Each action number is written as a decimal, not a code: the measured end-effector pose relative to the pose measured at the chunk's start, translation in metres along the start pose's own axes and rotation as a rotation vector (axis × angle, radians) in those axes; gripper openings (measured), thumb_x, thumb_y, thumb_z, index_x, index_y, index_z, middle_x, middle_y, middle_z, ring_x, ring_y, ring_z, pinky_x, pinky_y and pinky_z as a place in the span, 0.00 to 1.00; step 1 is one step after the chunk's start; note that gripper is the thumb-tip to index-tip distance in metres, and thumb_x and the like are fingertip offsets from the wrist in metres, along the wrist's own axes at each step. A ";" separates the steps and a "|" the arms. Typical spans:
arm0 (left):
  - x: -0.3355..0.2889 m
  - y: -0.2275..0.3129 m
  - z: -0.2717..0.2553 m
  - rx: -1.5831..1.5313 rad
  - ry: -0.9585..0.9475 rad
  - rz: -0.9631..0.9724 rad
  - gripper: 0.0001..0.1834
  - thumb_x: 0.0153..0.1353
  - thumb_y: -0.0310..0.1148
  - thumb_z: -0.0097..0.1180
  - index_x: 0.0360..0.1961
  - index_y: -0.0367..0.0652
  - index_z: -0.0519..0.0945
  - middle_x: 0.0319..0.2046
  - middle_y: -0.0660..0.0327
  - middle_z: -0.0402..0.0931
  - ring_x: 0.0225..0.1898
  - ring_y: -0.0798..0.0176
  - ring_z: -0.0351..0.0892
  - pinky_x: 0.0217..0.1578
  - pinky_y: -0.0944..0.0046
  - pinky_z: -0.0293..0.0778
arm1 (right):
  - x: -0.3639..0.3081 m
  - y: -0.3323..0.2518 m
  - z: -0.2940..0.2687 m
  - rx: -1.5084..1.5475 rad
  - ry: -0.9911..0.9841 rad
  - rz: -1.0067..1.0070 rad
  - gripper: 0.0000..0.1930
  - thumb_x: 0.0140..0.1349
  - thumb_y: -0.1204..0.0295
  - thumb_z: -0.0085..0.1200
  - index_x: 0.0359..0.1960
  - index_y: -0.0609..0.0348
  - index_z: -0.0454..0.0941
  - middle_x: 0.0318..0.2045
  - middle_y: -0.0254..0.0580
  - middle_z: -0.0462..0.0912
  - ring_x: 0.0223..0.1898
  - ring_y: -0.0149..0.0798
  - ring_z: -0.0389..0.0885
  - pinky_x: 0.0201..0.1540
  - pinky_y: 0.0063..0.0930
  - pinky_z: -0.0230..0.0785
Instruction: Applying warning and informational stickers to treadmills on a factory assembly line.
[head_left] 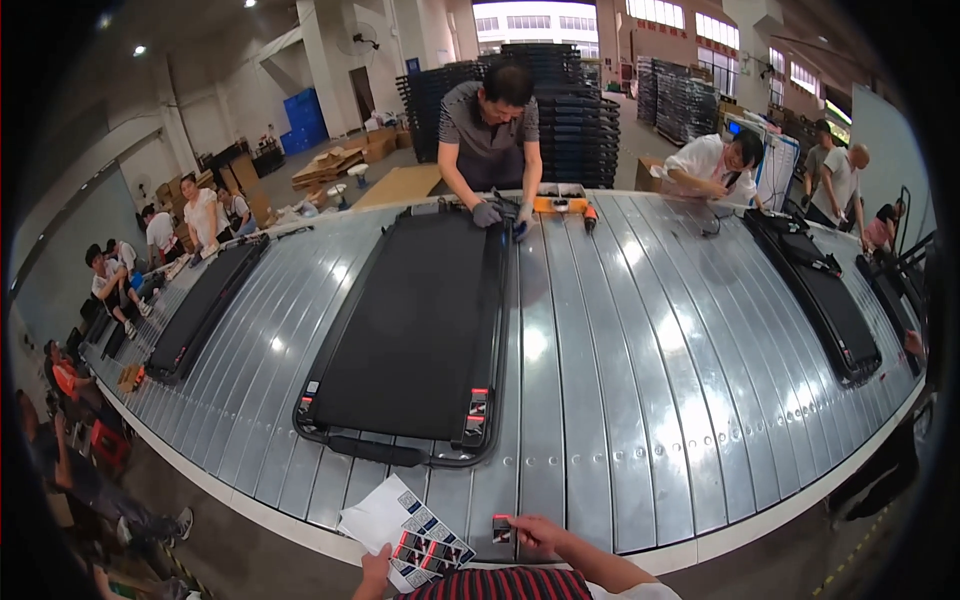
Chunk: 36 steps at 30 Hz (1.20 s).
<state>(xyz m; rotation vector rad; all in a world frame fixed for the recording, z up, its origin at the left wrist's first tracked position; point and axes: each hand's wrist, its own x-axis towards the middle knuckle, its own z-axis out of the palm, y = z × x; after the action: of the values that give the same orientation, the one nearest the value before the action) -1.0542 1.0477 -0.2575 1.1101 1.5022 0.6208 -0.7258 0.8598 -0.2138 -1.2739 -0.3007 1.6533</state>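
Note:
Close to the near edge, my left hand (374, 572) is closed on several sheets of stickers (400, 510), some white and blue, some black with red. Just to the right, my right hand (541, 534) pinches a small black-and-red sticker (502, 529) above the metal slats. Beyond both hands lies a flat black treadmill (405, 330) with a dark belt. Similar stickers (478, 403) are stuck on its near right corner, and smaller ones on its near left corner.
The slatted metal conveyor (590, 370) curves across the view. More treadmills (208, 305) lie left and right. Opposite me, a gloved co-worker (492, 130) bends over the treadmill's far end, near an orange power driver (590, 218). Stacked black frames (570, 125) stand behind.

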 end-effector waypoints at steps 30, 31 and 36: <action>0.033 -0.008 -0.037 0.056 -0.022 0.087 0.21 0.55 0.35 0.57 0.44 0.27 0.74 0.41 0.52 0.77 0.40 0.59 0.75 0.43 0.62 0.69 | 0.015 0.013 0.008 -0.002 0.117 -0.024 0.16 0.60 0.56 0.52 0.25 0.55 0.71 0.13 0.30 0.69 0.11 0.22 0.63 0.12 0.17 0.52; 0.034 -0.008 -0.038 0.049 -0.013 0.050 0.21 0.55 0.35 0.57 0.44 0.27 0.74 0.41 0.52 0.77 0.40 0.59 0.75 0.43 0.62 0.69 | 0.015 0.014 0.009 0.010 0.120 -0.019 0.16 0.60 0.56 0.52 0.25 0.55 0.71 0.13 0.31 0.70 0.11 0.23 0.62 0.12 0.17 0.51; 0.027 0.003 -0.038 0.068 0.008 0.046 0.21 0.55 0.34 0.57 0.44 0.27 0.74 0.40 0.53 0.77 0.40 0.60 0.75 0.43 0.62 0.69 | 0.022 0.008 0.022 0.010 0.056 -0.075 0.16 0.60 0.56 0.53 0.25 0.55 0.71 0.13 0.31 0.69 0.12 0.23 0.63 0.13 0.18 0.52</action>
<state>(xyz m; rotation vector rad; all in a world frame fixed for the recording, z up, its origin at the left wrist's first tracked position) -1.0883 1.0798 -0.2577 1.1985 1.5175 0.6097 -0.7481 0.8813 -0.2229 -1.2846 -0.3026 1.5512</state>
